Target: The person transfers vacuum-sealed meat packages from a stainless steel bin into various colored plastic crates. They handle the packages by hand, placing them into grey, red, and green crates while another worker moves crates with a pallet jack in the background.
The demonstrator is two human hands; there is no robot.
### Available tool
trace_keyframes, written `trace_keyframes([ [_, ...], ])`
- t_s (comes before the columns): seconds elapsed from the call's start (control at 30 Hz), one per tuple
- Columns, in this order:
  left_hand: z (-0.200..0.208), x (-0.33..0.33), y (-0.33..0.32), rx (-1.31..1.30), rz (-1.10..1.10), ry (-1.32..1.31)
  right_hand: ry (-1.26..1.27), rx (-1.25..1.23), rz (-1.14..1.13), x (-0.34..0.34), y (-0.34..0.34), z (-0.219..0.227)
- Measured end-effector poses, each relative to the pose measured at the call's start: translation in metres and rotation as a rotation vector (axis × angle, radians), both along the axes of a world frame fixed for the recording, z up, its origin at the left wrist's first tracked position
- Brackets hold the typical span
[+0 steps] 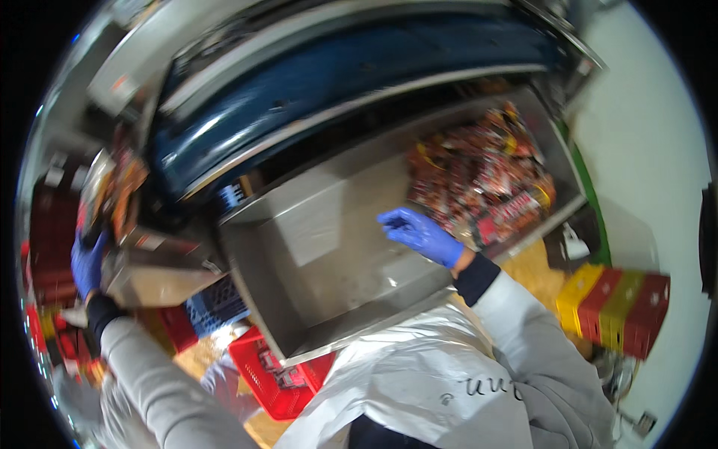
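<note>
My left hand [88, 263], in a blue glove, is stretched far out to the left. It grips the lower end of a shiny clear plastic packet [96, 187], blurred, held upright beside a box [157, 277] with more brownish-red packets [129, 179] at its top. My right hand [422, 236], also gloved, hangs over a long metal tray [258, 288]. Its fingers are extended and hold nothing. Just right of that hand, a heap of red-brown plastic packets [479, 168] fills the tray's right end.
A dark blue machine cover [359, 82] spans the far side. Below the tray stand a red plastic basket [262, 374] and a blue crate [217, 303]. Red and yellow crates [613, 307] are stacked at the right, near a pale wall [643, 150]. Another person's grey sleeve [123, 408] shows at lower left.
</note>
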State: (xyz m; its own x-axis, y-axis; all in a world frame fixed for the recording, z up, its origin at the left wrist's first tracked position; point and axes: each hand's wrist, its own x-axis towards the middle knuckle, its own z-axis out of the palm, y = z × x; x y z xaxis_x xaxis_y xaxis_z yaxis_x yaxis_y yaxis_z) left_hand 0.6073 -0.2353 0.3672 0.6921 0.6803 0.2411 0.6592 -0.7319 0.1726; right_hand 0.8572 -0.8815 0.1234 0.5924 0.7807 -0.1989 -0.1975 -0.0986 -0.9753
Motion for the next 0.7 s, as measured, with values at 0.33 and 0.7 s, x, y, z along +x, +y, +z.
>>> trace_keyframes([
  [0.33,-0.008,0.086,-0.169,0.673,-0.199,-0.368,-1.103,-0.733,-0.461,0.152,-0.181,-0.104],
  [0.7,-0.304,0.308,-0.594,-0.695,-0.842,-0.088,0.409,-0.130,-1.340,0.330,-0.203,-0.242],
])
